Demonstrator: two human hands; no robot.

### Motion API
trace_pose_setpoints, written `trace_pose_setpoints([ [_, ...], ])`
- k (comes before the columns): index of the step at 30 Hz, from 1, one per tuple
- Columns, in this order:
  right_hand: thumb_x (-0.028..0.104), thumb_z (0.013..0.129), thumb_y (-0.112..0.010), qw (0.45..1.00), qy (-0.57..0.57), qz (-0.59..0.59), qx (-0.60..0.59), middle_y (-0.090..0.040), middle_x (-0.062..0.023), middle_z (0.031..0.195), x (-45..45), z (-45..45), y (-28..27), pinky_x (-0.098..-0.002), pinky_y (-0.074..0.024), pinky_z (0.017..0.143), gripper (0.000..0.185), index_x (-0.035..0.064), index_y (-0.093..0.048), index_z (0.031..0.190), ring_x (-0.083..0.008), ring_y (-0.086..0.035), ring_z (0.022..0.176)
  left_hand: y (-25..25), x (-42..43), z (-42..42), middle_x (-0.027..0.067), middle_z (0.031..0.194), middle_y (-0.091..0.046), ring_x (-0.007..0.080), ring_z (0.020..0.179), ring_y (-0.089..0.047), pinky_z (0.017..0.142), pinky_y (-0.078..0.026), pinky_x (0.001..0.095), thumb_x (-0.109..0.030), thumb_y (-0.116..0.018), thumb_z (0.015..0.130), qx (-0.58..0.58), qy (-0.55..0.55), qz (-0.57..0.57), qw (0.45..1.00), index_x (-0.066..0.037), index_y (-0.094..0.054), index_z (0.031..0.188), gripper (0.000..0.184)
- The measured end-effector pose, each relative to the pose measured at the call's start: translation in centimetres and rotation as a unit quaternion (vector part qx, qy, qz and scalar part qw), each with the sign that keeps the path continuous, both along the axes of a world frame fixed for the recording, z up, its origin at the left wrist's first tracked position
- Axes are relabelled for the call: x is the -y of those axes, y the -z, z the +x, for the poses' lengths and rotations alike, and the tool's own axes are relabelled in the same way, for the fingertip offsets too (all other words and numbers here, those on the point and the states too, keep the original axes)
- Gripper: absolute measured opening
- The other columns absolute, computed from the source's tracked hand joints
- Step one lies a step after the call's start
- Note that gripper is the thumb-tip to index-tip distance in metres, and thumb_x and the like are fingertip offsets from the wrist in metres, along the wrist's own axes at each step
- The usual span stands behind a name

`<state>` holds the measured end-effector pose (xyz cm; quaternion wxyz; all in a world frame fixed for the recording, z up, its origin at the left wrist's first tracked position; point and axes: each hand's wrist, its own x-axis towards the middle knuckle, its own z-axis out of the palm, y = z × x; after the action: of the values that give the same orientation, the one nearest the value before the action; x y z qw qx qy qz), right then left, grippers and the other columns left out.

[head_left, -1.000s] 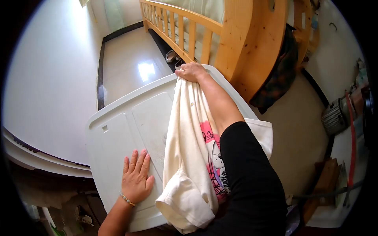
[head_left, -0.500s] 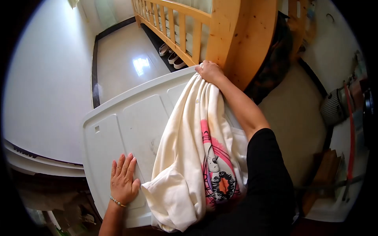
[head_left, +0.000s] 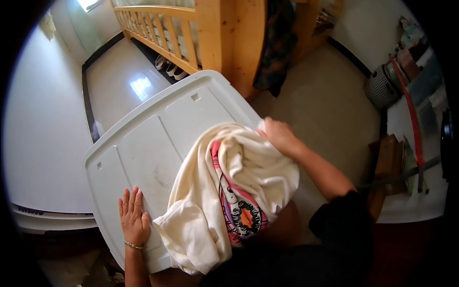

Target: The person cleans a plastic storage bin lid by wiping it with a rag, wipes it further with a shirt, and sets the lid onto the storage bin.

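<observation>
Left hand [head_left: 134, 220] stayed flat on the white plastic lid [head_left: 177, 126], same as half a second ago; fingers extended, gripping nothing. Cream garment [head_left: 189, 229] lay just right of its fingers, not touching them, sleeve end toward the body at the lid's near edge. Pink-and-black print [head_left: 244, 215] was partly covered by a fold. Main change: right hand [head_left: 279, 136] had moved from the lid's far edge to its right side. Cloth ran stretched lengthwise before; now its upper part was doubled back and bunched rightward. Right fingers were clenched on a bit of the cloth; the rest spread left and below them. Beyond the lid: wooden bed [head_left: 210, 43], shoes [head_left: 171, 70] alongside.
</observation>
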<state>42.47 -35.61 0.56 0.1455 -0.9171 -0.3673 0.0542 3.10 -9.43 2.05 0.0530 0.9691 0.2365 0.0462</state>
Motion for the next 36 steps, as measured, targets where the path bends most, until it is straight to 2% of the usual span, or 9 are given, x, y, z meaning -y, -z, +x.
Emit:
trace_pose_setpoints([
  [6, 0.037, 0.088, -0.056, 0.991, 0.053, 0.002, -0.119, -0.062, -0.0250, 0.094, 10.6, -7.1, -0.7, -0.0488, -0.0466, 0.078, 0.040, -0.0004, -0.049, 0.102, -0.0413, -0.060, 0.088, 0.2, 0.0, 0.4, 0.0111, 0.139, -0.045, 0.0322, 0.134, -0.032, 0.112, -0.021, 0.0447, -0.010, -0.047, 0.076, 0.049, 0.010, -0.003, 0.999, -0.003, -0.049, 0.128, 0.052],
  [11, 0.027, 0.089, -0.056, 0.981, -0.053, 0.162, -0.093, -0.053, -0.0226, 0.107, 4.3, -1.1, 3.0, -0.0436, -0.0430, 0.086, 0.030, 0.0006, -0.051, 0.101, -0.0377, -0.052, 0.102, -0.3, 1.7, 7.7, 0.0153, 0.126, -0.054, 0.0351, 0.119, -0.048, 0.101, -0.038, 0.0436, -0.003, -0.053, 0.080, 0.203, 0.026, -0.032, 0.978, -0.001, -0.059, 0.111, 0.031],
  [17, 0.024, 0.089, -0.055, 0.940, -0.039, 0.330, -0.080, -0.053, -0.0187, 0.104, -3.3, 3.7, 3.4, -0.0394, -0.0447, 0.085, 0.034, -0.0001, -0.060, 0.111, -0.0339, -0.055, 0.095, -0.5, 8.9, 23.5, 0.0178, 0.139, -0.042, 0.0346, 0.132, -0.036, 0.108, -0.031, 0.0436, 0.001, -0.052, 0.077, 0.149, 0.230, -0.056, 0.960, -0.004, -0.057, 0.118, 0.041],
  [22, 0.019, 0.084, -0.066, 0.869, -0.074, 0.429, -0.233, -0.059, -0.0102, 0.095, 6.9, 1.7, 6.3, -0.0301, -0.0477, 0.077, 0.036, 0.0039, -0.055, 0.115, -0.0195, -0.058, 0.087, 0.7, 9.9, 25.3, 0.0184, 0.145, -0.036, 0.0335, 0.137, -0.030, 0.113, -0.019, 0.0455, -0.005, -0.045, 0.078, 0.086, 0.208, -0.081, 0.971, -0.009, -0.054, 0.127, 0.051],
  [23, 0.021, 0.085, -0.066, 0.820, -0.078, 0.403, -0.400, -0.062, -0.0070, 0.092, 9.3, 1.7, 6.1, -0.0287, -0.0469, 0.077, 0.029, 0.0049, -0.058, 0.107, -0.0130, -0.057, 0.086, 0.8, 9.9, 25.3, 0.0185, 0.145, -0.036, 0.0333, 0.137, -0.029, 0.113, -0.017, 0.0458, -0.006, -0.044, 0.077, 0.077, 0.208, -0.076, 0.972, -0.010, -0.054, 0.129, 0.052],
  [26, 0.019, 0.083, -0.067, 0.743, -0.165, 0.305, -0.573, -0.060, -0.0066, 0.081, 14.7, 3.4, 6.5, -0.0268, -0.0458, 0.071, 0.018, 0.0047, -0.063, 0.093, -0.0126, -0.057, 0.078, 1.0, 9.8, 25.3, 0.0191, 0.142, -0.039, 0.0329, 0.136, -0.032, 0.112, -0.019, 0.0460, -0.002, -0.047, 0.078, 0.099, 0.205, -0.085, 0.970, -0.010, -0.060, 0.122, 0.047],
  [29, 0.012, 0.081, -0.065, 0.861, -0.203, 0.182, -0.429, -0.059, -0.0079, 0.078, 16.2, 5.5, 8.1, -0.0296, -0.0474, 0.070, 0.014, 0.0051, -0.064, 0.094, -0.0174, -0.060, 0.079, 1.3, 9.7, 25.5, 0.0191, 0.130, -0.053, 0.0351, 0.127, -0.044, 0.106, -0.031, 0.0459, 0.002, -0.051, 0.078, 0.147, 0.218, -0.069, 0.962, -0.004, -0.066, 0.102, 0.030],
  [32, 0.004, 0.079, -0.060, 0.952, 0.045, 0.290, -0.083, -0.058, -0.0104, 0.077, 13.5, 6.4, 6.8, -0.0351, -0.0492, 0.071, 0.014, 0.0057, -0.065, 0.092, -0.0249, -0.062, 0.080, 0.4, 10.8, 24.9, 0.0177, 0.111, -0.064, 0.0375, 0.114, -0.055, 0.095, -0.044, 0.0442, 0.004, -0.053, 0.075, 0.196, 0.238, -0.063, 0.949, 0.000, -0.062, 0.079, 0.011],
  [36, -0.003, 0.075, -0.057, 0.817, 0.031, 0.568, -0.094, -0.065, -0.0116, 0.089, 5.7, 10.4, 3.5, -0.0370, -0.0505, 0.076, 0.022, 0.0081, -0.068, 0.091, -0.0284, -0.064, 0.086, -2.8, 16.8, 25.3, 0.0166, 0.095, -0.064, 0.0290, 0.081, -0.064, 0.074, -0.052, 0.0389, 0.008, -0.049, 0.067, 0.199, 0.381, -0.174, 0.886, -0.001, -0.059, 0.075, 0.016],
])
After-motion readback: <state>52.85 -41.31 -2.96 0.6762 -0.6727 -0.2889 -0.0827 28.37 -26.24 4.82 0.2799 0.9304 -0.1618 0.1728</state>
